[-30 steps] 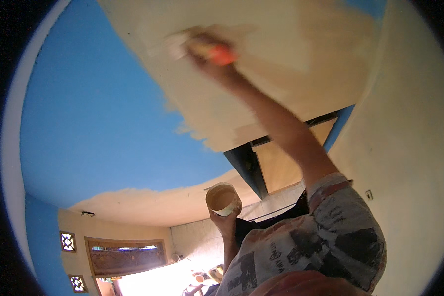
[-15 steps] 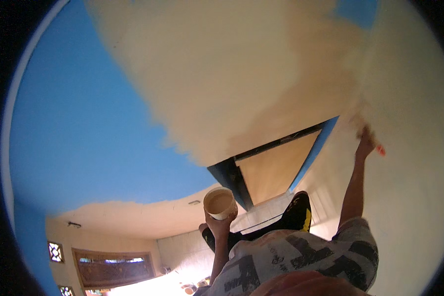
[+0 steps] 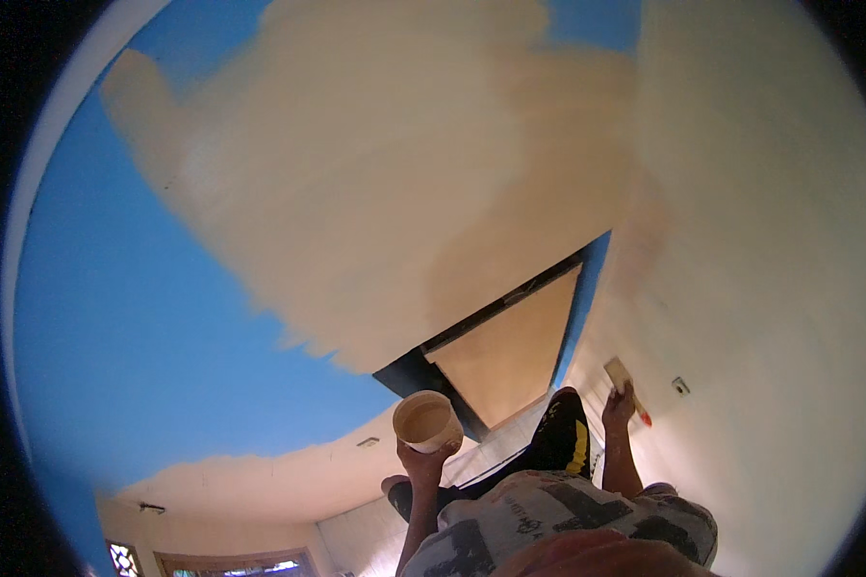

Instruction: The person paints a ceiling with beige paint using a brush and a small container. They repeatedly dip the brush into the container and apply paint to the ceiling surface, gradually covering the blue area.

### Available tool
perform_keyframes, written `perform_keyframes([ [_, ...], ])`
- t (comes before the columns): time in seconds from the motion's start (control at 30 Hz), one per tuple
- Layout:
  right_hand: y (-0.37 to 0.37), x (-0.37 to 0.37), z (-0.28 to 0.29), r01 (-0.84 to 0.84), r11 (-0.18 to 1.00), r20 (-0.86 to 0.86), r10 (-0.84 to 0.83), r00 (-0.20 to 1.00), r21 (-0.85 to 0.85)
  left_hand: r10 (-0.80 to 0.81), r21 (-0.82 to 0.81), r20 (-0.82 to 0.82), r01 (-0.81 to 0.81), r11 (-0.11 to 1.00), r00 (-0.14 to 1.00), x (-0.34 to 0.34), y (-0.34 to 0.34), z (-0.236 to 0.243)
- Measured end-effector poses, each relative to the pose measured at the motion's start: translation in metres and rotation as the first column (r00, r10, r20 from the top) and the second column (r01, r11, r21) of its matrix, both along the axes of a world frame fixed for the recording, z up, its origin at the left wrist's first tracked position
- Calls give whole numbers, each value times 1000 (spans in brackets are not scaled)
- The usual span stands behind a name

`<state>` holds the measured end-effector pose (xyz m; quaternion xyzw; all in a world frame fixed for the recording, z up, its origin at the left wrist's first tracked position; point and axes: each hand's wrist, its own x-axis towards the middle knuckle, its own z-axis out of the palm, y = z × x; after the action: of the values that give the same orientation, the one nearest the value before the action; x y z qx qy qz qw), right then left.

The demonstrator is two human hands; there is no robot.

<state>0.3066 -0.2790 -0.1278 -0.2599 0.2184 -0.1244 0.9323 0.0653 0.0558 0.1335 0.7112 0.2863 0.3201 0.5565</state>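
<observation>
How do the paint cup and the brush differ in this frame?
The cup is round, cream and open-topped, showing pale paint inside; the brush is flat and narrow with a reddish handle. The left hand holds the cup from below; the right hand grips the brush by its handle. Both are raised.

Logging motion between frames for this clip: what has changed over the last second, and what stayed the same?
The right hand swung the paintbrush away from the cream patch on the blue ceiling, down to the right, and now holds it low beside the pale wall. The left hand kept gripping the cup of cream paint. Nothing was released.
</observation>
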Motion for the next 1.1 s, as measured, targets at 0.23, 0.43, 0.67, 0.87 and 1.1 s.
perform_keyframes([
  [0.23, 52, 86, 118, -274, 952, 129, 291, 948, -135, 27, 51, 22, -28, 998, 999, 2, -4, -13],
  [0.43, 153, 77, 197, -522, 822, 130, 557, 820, -229, 20, 67, 104, -27, 997, 994, -5, -8, 22],
  [0.67, 241, 27, 301, -624, 631, 227, 763, 605, -461, 59, 72, 110, -67, 995, 992, -13, -1, 41],
  [0.87, 270, 24, 346, -470, 653, 429, 751, 503, -594, 61, 41, 135, -67, 997, 989, -8, 17, 54],
  [1.1, 273, -30, 458, -225, 727, 634, 680, 368, -649, 62, 320, 175, -117, 940, 983, 18, 42, 100],
])
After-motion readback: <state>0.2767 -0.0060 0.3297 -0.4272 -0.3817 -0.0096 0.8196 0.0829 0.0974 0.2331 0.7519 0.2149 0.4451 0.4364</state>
